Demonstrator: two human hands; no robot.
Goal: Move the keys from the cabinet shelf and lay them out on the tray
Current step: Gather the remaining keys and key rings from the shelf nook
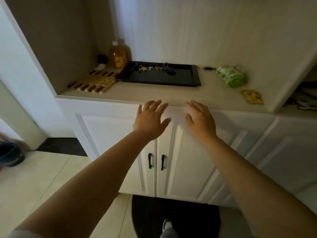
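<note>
Keys (155, 68) already on the black tray (192, 78), strung in a loose row along its far edge: several plain metal ones, a yellow tag, a blue fob, a dark fob at the right end of the row. Tray itself flat on the worktop (154, 93) of the cabinet niche, rest of its floor bare. No other keys visible on the shelf surface, so judged finished or very nearly so; possibly only spacing out the row left, too small to tell whether any overlap.

Left hand (151, 120) and right hand (200, 120) both empty, fingers spread, palms down, hovering side by side in front of the worktop's front lip, well short of the tray.

Elsewhere: wooden trivet (93, 82) just left of the tray, amber bottle (119, 56) behind it, green roll (230, 75) lying on its side to the right, small yellow card (252, 96) near the front edge. Printing on bottle label, roll and card all too blurred to read; no brand legible anywhere
</note>
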